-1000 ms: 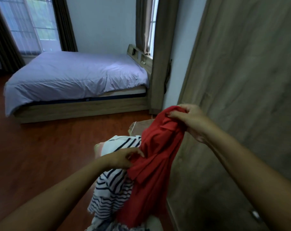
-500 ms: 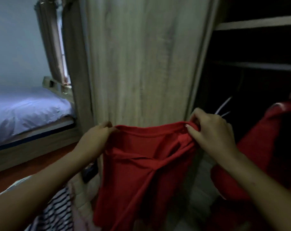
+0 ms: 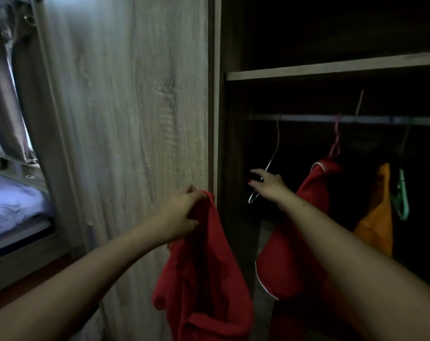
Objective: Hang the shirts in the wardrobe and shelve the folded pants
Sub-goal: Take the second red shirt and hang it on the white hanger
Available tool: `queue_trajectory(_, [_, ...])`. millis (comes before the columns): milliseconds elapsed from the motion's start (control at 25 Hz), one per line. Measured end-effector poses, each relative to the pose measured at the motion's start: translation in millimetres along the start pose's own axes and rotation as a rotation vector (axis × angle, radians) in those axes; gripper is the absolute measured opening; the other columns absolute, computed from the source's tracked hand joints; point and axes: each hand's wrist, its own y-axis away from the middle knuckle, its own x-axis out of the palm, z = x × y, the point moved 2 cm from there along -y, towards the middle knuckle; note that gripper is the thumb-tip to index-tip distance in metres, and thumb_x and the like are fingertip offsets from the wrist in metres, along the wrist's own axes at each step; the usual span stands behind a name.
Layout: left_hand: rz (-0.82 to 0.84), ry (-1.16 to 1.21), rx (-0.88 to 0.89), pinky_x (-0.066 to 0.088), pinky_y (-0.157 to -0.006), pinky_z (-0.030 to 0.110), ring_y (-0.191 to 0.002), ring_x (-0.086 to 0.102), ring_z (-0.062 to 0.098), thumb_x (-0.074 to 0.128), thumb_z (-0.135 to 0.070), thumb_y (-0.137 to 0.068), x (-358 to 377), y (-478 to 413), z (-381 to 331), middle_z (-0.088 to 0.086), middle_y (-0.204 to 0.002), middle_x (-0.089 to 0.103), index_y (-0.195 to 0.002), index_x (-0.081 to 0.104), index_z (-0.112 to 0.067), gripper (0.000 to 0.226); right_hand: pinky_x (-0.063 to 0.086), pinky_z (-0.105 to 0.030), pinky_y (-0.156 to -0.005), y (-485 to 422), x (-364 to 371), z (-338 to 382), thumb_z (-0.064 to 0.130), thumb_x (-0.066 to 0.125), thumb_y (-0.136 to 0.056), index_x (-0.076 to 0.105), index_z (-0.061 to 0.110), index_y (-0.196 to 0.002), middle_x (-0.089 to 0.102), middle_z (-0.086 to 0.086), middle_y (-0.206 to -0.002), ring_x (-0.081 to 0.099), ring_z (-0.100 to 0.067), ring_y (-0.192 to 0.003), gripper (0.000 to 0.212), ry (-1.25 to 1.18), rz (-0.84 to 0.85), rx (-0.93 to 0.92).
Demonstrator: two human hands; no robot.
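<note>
My left hand [image 3: 182, 214] grips the top edge of a red shirt [image 3: 204, 279], which hangs limp in front of the wardrobe door. My right hand [image 3: 268, 184] reaches into the open wardrobe and holds an empty metal hanger [image 3: 270, 163] that hangs on the rail [image 3: 307, 118]. Its fingers curl around the hanger's lower wire. Further right on the rail hang a red garment with white trim [image 3: 307, 217] on a pink hanger and an orange garment [image 3: 379, 217].
The wood-grain wardrobe door [image 3: 125, 143] fills the left centre. A shelf [image 3: 332, 67] runs above the rail. A green hanger [image 3: 402, 195] hangs at the far right. A bed [image 3: 12, 203] and curtain [image 3: 4, 94] lie at the left edge.
My right hand let go of the red shirt and moved into the wardrobe to take the metal hanger. My left hand now holds the shirt alone. The view turned right, toward the wardrobe.
</note>
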Motion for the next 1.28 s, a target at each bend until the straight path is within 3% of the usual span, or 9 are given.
queue_trajectory(160, [0.087,0.117,-0.012,0.055,-0.076,0.023,-0.101,0.053,0.016,0.06,0.0,-0.083,-0.5,0.5,-4.2,0.0,-0.124,0.04,-0.133,0.046,-0.015,0.055,0.047,-0.032,-0.091,-7.4,-4.7,-14.3,-0.001,0.058,-0.085,0.052,0.002,-0.126,0.058,-0.02,-0.123,0.058,-0.025,-0.104,0.042,-0.23,-0.208,0.047])
queue_trajectory(320, [0.136,0.186,0.013,0.048,-0.056,0.011,-0.081,0.052,0.005,0.06,0.002,-0.082,2.3,-2.9,-1.2,-0.004,-0.119,0.039,-0.133,0.046,-0.016,0.056,0.058,-0.033,-0.078,21.3,-19.9,-19.4,-0.019,0.04,-0.081,0.054,0.001,-0.11,0.058,-0.016,-0.099,0.062,-0.019,-0.087,0.037,-0.519,-0.533,-0.211])
queue_trajectory(400, [0.146,0.239,0.007,0.048,-0.054,0.012,-0.08,0.053,0.007,0.059,0.003,-0.083,6.1,-7.0,-4.2,-0.004,-0.119,0.038,-0.133,0.045,-0.015,0.055,0.057,-0.022,-0.075,41.5,-13.7,-34.7,-0.02,0.041,-0.079,0.049,0.006,-0.112,0.057,-0.01,-0.097,0.06,-0.007,-0.082,0.042,-0.531,-0.596,-0.346])
queue_trajectory(560, [0.143,0.307,0.005,0.05,-0.056,0.015,-0.083,0.053,0.009,0.059,0.004,-0.083,11.3,-16.6,-15.7,-0.002,-0.116,0.038,-0.135,0.044,-0.012,0.056,0.055,-0.028,-0.063,56.0,8.3,-78.3,-0.013,0.056,-0.079,0.036,0.011,-0.125,0.059,-0.008,-0.098,0.065,-0.019,-0.086,0.056,-0.553,-0.523,-0.223])
queue_trajectory(680, [0.158,0.384,-0.024,0.053,-0.059,0.019,-0.083,0.053,0.012,0.057,0.006,-0.084,17.0,-23.0,-26.8,-0.005,-0.112,0.036,-0.134,0.044,-0.012,0.055,0.052,-0.028,-0.069,54.3,4.4,-91.7,-0.006,0.055,-0.082,0.047,0.007,-0.125,0.063,-0.006,-0.078,0.064,-0.016,-0.074,0.046,-0.565,-0.497,-0.036])
queue_trajectory(800, [0.179,0.425,-0.047,0.054,-0.056,0.018,-0.08,0.053,0.013,0.055,0.007,-0.084,23.5,-28.0,-38.5,0.001,-0.119,0.036,-0.132,0.046,-0.011,0.051,0.04,-0.015,-0.052,72.2,-8.9,-97.6,-0.009,0.052,-0.082,0.058,0.007,-0.113,0.052,-0.004,-0.065,0.049,-0.001,-0.051,0.036,-0.644,-0.504,-0.12])
queue_trajectory(1040, [0.211,0.49,-0.103,0.052,-0.051,0.015,-0.077,0.052,0.01,0.053,0.008,-0.087,37.3,-34.9,-58.0,0.003,-0.125,0.034,-0.133,0.047,-0.012,0.05,0.036,-0.026,-0.047,134.3,-38.0,-90.5,0.02,0.056,-0.092,0.067,0.02,-0.092,0.045,0.001,-0.054,0.042,-0.006,-0.047,0.011,-0.587,-0.56,-0.255])
queue_trajectory(1160, [0.214,0.531,-0.107,0.056,-0.064,0.024,-0.079,0.055,0.014,0.05,0.009,-0.088,39.8,-38.4,-67.7,0.002,-0.122,0.033,-0.133,0.047,-0.011,0.05,0.037,-0.015,-0.046,177.8,-62.0,-64.1,0.011,0.049,-0.096,0.06,0.019,-0.085,0.047,0.007,-0.056,0.042,-0.001,-0.049,0.018,-0.914,-0.646,-0.381])
queue_trajectory(1280, [0.249,0.551,-0.084,0.057,-0.077,0.034,-0.092,0.056,0.019,0.05,0.009,-0.088,41.9,-38.1,-76.7,0.006,-0.13,0.033,-0.134,0.046,-0.012,0.051,0.038,-0.016,-0.057,184.4,-76.2,-41.8,0.013,0.048,-0.095,0.056,0.018,-0.079,0.051,0.01,-0.063,0.043,-0.003,-0.056,0.019,-1.286,-0.541,-0.469])
